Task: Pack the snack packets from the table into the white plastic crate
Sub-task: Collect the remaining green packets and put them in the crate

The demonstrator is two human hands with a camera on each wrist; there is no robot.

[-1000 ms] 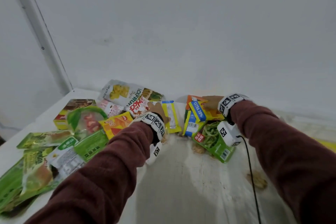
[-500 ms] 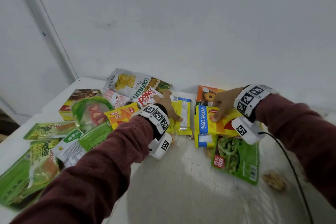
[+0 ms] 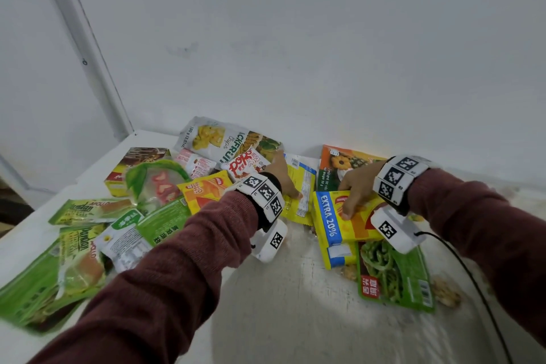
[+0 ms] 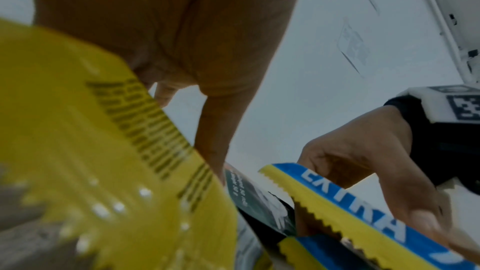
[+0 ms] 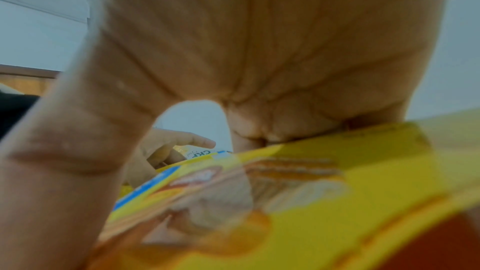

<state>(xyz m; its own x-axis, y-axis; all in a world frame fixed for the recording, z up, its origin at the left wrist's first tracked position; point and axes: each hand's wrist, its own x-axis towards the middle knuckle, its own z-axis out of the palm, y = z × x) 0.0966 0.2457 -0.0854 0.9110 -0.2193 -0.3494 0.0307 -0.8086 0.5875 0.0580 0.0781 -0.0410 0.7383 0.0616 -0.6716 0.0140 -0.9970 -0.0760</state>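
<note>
Snack packets lie spread over the white table (image 3: 295,319). My left hand (image 3: 285,183) is on a yellow packet with a printed label (image 3: 304,186), thumb on top. That yellow packet's (image 4: 91,151) near edge curls up toward my wrist. My right hand (image 3: 353,190) pinches the yellow "EXTRA 20%" packet (image 3: 328,221), thumb on top and fingers beneath, as the left wrist view shows for this packet (image 4: 350,208) and right hand (image 4: 363,161). The packet's front (image 5: 285,202) fills the right wrist view. The white crate is not in view.
A green pea packet (image 3: 393,272) lies under my right wrist and an orange biscuit packet (image 3: 339,162) behind it. Jackfruit chips (image 3: 218,142), a red-lettered packet (image 3: 245,162) and several green packets (image 3: 74,245) cover the left. Crumbs (image 3: 446,292) and a black cable (image 3: 472,275) are at the right. The wall stands close behind.
My right hand has brought the "EXTRA 20%" packet down from on edge to nearly flat. The left hand has shifted right onto the labelled yellow packet. Both have barely moved in the last half second.
</note>
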